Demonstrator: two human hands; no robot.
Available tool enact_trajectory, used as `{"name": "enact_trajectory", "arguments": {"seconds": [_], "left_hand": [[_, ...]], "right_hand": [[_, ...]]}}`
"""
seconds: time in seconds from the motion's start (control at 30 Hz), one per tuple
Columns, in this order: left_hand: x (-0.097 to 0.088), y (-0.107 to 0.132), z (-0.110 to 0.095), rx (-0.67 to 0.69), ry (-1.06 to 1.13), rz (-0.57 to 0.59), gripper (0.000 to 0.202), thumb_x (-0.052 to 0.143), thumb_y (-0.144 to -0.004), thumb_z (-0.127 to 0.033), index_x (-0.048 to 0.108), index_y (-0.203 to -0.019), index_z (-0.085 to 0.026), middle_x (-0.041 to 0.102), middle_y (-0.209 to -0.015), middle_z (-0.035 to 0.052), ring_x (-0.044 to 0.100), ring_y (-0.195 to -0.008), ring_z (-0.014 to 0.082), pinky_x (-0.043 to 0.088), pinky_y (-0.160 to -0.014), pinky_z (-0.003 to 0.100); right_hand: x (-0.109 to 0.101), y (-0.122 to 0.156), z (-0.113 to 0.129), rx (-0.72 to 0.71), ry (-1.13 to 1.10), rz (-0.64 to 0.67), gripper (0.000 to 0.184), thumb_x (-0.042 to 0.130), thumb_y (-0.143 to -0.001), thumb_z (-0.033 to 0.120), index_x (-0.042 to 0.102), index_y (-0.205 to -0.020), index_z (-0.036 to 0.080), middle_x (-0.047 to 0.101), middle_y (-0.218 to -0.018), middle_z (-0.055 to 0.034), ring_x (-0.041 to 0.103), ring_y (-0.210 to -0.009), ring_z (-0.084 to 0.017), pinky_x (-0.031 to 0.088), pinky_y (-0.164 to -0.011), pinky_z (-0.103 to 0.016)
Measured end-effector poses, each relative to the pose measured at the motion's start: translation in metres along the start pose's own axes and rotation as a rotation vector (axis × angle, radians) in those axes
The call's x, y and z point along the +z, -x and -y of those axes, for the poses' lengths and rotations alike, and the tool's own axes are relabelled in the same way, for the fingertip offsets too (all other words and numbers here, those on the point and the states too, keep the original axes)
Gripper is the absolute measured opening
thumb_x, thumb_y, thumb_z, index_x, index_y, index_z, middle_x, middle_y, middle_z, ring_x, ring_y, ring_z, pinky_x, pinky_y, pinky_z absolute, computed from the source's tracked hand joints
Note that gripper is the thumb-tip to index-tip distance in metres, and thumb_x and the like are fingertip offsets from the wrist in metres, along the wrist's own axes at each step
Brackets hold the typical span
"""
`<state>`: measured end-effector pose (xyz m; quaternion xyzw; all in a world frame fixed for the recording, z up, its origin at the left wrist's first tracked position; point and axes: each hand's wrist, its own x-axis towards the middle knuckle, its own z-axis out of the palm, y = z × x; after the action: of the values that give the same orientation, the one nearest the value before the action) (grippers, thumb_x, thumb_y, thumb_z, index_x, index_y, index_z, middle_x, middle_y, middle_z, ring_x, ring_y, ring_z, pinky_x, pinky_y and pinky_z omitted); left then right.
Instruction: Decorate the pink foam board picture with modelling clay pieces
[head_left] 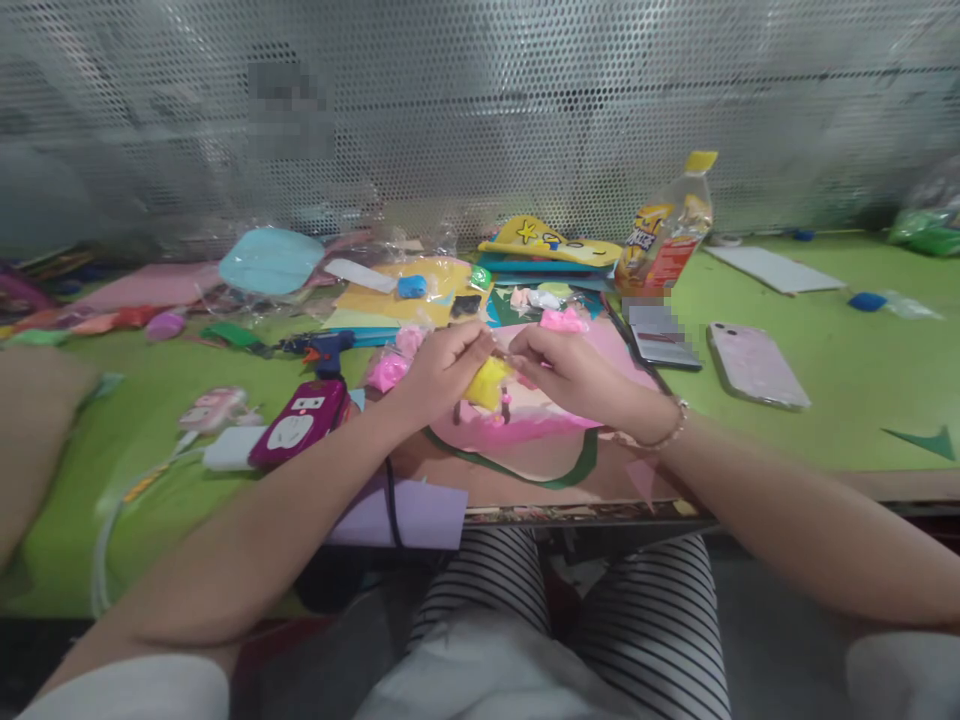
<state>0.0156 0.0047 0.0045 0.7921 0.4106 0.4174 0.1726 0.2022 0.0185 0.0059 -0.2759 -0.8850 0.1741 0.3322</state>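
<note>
My left hand (444, 366) is closed around a lump of yellow clay (487, 383) held above a pink and tan craft board (540, 450). My right hand (570, 368) meets it from the right, fingers pinched at the clay's upper edge; whether it holds a thin tool I cannot make out. A bracelet sits on my right wrist. Small pink clay pieces lie on the board just under the yellow lump.
On the green table: a pink phone (756, 364), a juice bottle (666, 235), a blue glue gun (324, 350), a magenta case (300, 422), pink clay bags (388, 372), stacked coloured foam sheets (551, 250). Another person's arm (30, 430) rests at left. Perforated metal wall behind.
</note>
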Motion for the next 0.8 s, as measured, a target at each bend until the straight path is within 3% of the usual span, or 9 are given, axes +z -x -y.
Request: {"name": "enact_trajectory", "arguments": {"seconds": [0.2,0.4,0.63,0.8], "left_hand": [[0.001,-0.001,0.009,0.041,-0.05,0.047,0.04,0.034,-0.092,-0.047,0.049,-0.071,-0.017,0.056,-0.072,0.0013,0.052,-0.065,0.0115,0.038,-0.057,0.024],[0.003,0.0,0.014,0.109,-0.103,0.053,0.039,0.031,-0.093,-0.046,0.052,-0.078,-0.017,0.056,-0.072,0.0018,0.051,-0.064,0.0118,0.038,-0.058,0.025],[0.004,0.002,0.007,0.178,-0.184,-0.02,0.028,0.04,-0.091,-0.029,0.054,-0.07,-0.017,0.055,-0.066,-0.0012,0.05,-0.062,0.0101,0.037,-0.059,0.023],[0.003,0.004,0.001,0.167,-0.153,-0.077,0.032,0.043,-0.09,-0.035,0.053,-0.065,-0.017,0.049,-0.058,-0.0027,0.045,-0.056,0.0092,0.034,-0.054,0.023]], "right_hand": [[0.003,-0.001,-0.002,0.041,-0.046,-0.002,0.014,0.049,-0.088,0.023,0.047,-0.075,0.017,0.05,-0.066,0.0019,0.042,-0.057,-0.009,0.032,-0.053,-0.022],[0.003,-0.002,0.0,0.08,-0.074,-0.021,0.014,0.051,-0.086,0.022,0.048,-0.073,0.017,0.052,-0.066,0.0016,0.043,-0.057,-0.009,0.032,-0.054,-0.023],[0.003,-0.001,0.009,0.029,-0.153,-0.046,0.017,0.047,-0.084,0.017,0.045,-0.066,0.018,0.048,-0.061,0.0029,0.04,-0.055,-0.008,0.031,-0.052,-0.022],[-0.002,-0.002,0.015,0.059,-0.24,-0.016,0.023,0.048,-0.085,0.019,0.041,-0.062,0.019,0.045,-0.059,0.0038,0.039,-0.054,-0.008,0.032,-0.051,-0.022]]}}
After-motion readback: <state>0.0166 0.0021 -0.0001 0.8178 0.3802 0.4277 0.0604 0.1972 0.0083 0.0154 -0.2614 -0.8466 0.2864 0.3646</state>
